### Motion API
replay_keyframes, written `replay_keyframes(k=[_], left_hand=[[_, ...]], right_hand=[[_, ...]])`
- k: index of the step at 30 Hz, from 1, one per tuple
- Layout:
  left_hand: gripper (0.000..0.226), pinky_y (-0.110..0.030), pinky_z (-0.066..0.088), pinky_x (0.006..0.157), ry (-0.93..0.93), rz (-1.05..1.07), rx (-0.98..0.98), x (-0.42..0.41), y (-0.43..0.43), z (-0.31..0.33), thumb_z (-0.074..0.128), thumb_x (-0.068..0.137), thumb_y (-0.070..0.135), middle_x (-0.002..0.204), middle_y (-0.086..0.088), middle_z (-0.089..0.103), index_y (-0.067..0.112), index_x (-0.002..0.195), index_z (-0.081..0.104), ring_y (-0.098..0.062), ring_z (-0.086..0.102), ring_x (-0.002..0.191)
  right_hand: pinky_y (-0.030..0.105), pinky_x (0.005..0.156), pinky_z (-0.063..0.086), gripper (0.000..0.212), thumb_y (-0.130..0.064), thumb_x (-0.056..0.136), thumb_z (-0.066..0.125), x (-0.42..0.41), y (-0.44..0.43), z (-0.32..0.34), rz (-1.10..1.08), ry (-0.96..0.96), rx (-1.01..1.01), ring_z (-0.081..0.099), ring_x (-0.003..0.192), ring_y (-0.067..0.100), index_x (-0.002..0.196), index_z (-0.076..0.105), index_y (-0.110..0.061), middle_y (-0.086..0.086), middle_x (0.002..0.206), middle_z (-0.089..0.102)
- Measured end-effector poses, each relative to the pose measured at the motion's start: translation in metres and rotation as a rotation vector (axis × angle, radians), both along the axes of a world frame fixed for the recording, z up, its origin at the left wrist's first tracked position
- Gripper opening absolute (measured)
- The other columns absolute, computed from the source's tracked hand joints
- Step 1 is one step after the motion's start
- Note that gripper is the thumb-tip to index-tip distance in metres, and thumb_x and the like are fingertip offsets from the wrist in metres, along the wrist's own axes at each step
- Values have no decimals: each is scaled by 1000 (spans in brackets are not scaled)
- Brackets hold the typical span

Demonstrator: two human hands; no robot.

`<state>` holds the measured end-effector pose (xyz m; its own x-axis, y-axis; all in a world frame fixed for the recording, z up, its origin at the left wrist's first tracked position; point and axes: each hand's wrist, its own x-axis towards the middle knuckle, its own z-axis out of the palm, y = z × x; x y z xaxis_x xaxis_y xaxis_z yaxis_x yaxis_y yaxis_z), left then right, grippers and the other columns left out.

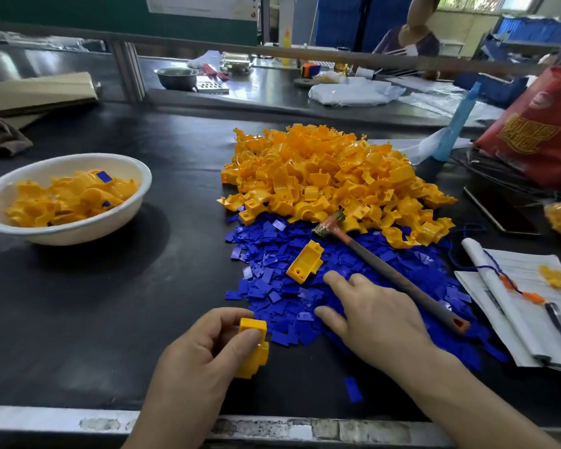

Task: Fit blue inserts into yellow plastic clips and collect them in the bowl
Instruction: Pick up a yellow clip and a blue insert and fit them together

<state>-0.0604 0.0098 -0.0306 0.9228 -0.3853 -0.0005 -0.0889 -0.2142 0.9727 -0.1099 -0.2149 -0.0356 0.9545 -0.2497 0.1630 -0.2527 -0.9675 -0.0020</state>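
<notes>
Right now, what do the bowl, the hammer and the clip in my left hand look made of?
Bowl: glossy white, enamel or plastic, unclear. Hammer: dull metal-looking head, dark grip, likely rubber, orange end. Clip in the left hand: smooth yellow moulded plastic, uniform colour.

one left hand [201, 351], one right hand [376, 315], one white bowl [78, 235], one hammer [399, 280] — clips [331, 176] and inserts [272, 286] past counting.

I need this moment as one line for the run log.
left hand: grips yellow clip | right hand: open, fingers on blue inserts | bowl: holds collected clips | hammer: lies on inserts
</notes>
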Motion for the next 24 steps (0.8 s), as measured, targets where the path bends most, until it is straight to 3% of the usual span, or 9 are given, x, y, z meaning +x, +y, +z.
replay_keyframes(k=[3, 8, 13, 15, 17, 21, 24], left_hand=[[20, -2, 44, 57, -30, -39, 44, -4, 2, -2, 73, 80, 20, 75, 13, 72, 38, 88, 71, 5, 64, 64], [48, -5, 45, 72, -119, -92, 164, -3, 9, -6, 76, 73, 34, 87, 20, 69, 62, 106, 56, 2, 64, 81], [51, -9, 46, 71, -119, -66, 183, -1, 7, -9, 76, 71, 40, 89, 21, 69, 65, 108, 53, 3, 64, 83], [49, -17, 48, 74, -72, -48, 143, 1, 5, -11, 78, 71, 37, 86, 16, 71, 62, 106, 55, -1, 67, 78], [44, -21, 51, 70, -22, -33, 86, 2, 3, -11, 79, 70, 35, 83, 13, 72, 56, 103, 60, -2, 68, 72], [43, -21, 53, 58, 77, -20, -38, 5, -2, -9, 74, 55, 47, 81, 5, 74, 43, 97, 64, -7, 70, 69], [43, -14, 49, 53, 141, -28, -108, 8, -5, -7, 77, 53, 44, 77, 0, 73, 36, 94, 67, -7, 69, 64]], right_hand=[[30, 54, 44, 39, -57, 94, 36, 8, -2, 3, 56, -8, -1, 62, 82, 17, 128, 40, -39, -8, 100, 58], [30, 57, 51, 34, -52, 95, 29, 6, -6, 1, 67, -132, 18, 62, 74, 10, 109, 56, -35, -10, 89, 64], [31, 54, 52, 29, -47, 95, 40, 3, -7, 3, 49, -243, 85, 64, 67, 10, 97, 63, -30, -9, 77, 68], [32, 62, 54, 23, -40, 95, 47, 1, -6, 7, 40, -300, 200, 64, 73, 8, 98, 65, -28, -11, 81, 69], [20, 65, 52, 16, -34, 94, 52, -3, -3, 9, -1, -355, 403, 62, 74, 1, 99, 67, -32, -15, 79, 68], [18, 50, 48, 16, -38, 93, 51, -12, 10, 11, -101, -293, 1006, 57, 52, 4, 91, 68, -38, -5, 70, 65], [26, 44, 48, 25, -38, 94, 53, -16, 15, 15, -113, -291, 1194, 53, 44, 14, 82, 69, -24, 6, 61, 63]])
